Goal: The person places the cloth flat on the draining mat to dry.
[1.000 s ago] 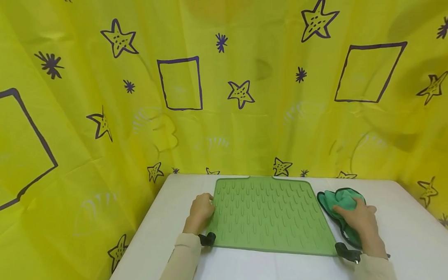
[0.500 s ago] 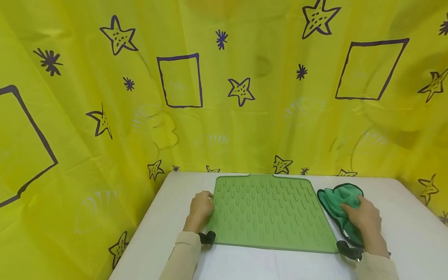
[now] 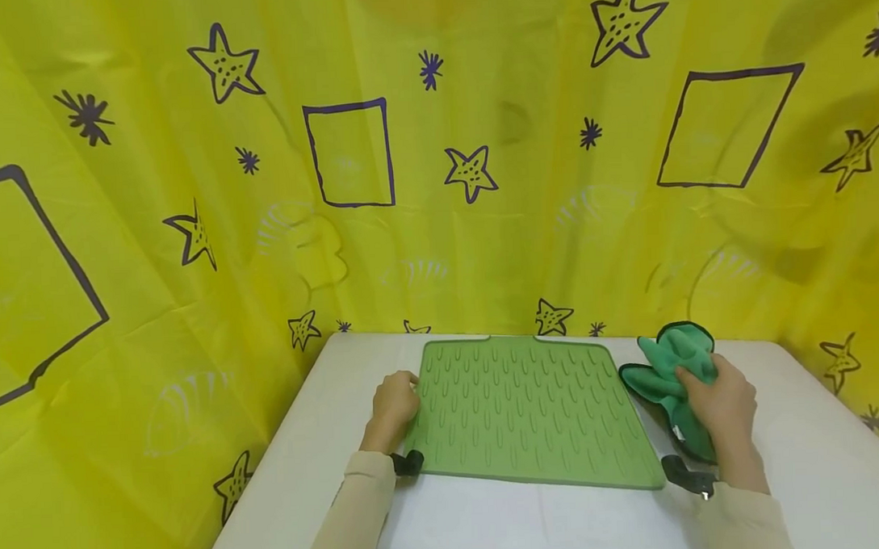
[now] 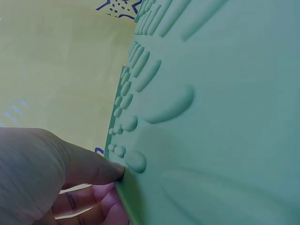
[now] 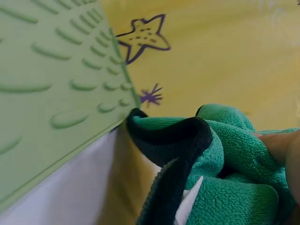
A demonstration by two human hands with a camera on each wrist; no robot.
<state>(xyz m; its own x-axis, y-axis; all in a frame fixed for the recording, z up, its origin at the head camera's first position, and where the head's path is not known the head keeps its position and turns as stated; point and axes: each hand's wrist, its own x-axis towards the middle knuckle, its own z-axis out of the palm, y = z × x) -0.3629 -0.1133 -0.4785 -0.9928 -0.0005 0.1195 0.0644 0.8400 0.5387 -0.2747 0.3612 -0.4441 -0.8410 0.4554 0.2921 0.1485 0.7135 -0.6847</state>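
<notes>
A green ridged drying mat (image 3: 524, 417) lies on the white table. My left hand (image 3: 395, 401) pinches its left edge. In the left wrist view the left thumb (image 4: 91, 164) is on the ridged face and the fingers are under the rim. To the right of the mat, my right hand (image 3: 727, 398) grips a green microfibre cloth (image 3: 678, 363) with dark edging, bunched and raised at its top. The right wrist view shows the cloth (image 5: 234, 201) folded with a white tag, one dark corner by the mat's edge. Most of the right hand's fingers are hidden there.
Yellow curtain (image 3: 424, 251) printed with stars and squares hangs behind and beside the table (image 3: 455, 524). Black wrist mounts (image 3: 686, 476) sit at both sleeves, close to the mat's near corners.
My right hand has moved to the right and slightly away from me, gathering and lifting the cloth. My left hand keeps its hold on the mat's edge. The view has tilted slightly down.
</notes>
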